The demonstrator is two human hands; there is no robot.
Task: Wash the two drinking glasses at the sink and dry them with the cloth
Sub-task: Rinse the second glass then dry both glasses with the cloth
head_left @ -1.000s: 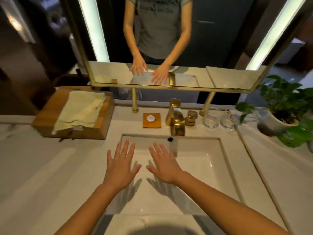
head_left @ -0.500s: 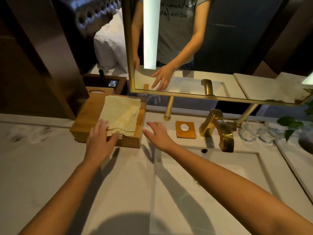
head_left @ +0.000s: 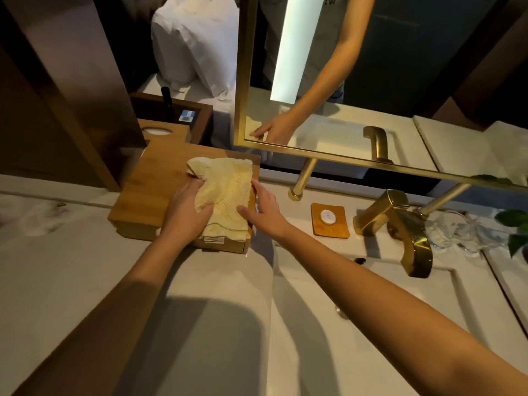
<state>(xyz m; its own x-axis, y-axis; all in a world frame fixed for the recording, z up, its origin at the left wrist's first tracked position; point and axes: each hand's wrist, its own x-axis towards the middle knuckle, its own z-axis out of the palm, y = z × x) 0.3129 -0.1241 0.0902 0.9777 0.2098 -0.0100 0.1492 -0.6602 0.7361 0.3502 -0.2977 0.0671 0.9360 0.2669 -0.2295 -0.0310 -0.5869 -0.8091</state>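
Worktop: pale stone ran across the near view and carried everything we list below.
Mirror: gold-framed, at the far side; it reflected an arm and a hand at the cloth.
Sink: a white basin set into the worktop, near right; we saw no water running.
Wooden box: far left on the worktop, with the cloth lying on its right part.
Cloth: pale yellow, folded, rumpled along its left side, with both hands on it.
Left hand: its grip was clamped on the cloth, fingers curled into the left fold and thumb pressed on top.
Right hand: its grip was apart, fingers straight along the cloth's right edge, thumb resting on top.
Faucet: gold, at the sink's far edge.
Drinking glasses: clear and blurred, far right past the faucet, well apart from both hands; we judged them not yet washed.
Soap dish: orange, between box and faucet.
Risk: we judged that lifting the cloth by one side could let it unfold and trail into the sink, wetting it before any drying. A hard tug could drag the box.
Writing: the letters on the reflected shirt were cut off at the top. The blue label beyond the box was too small, and we read no brand.
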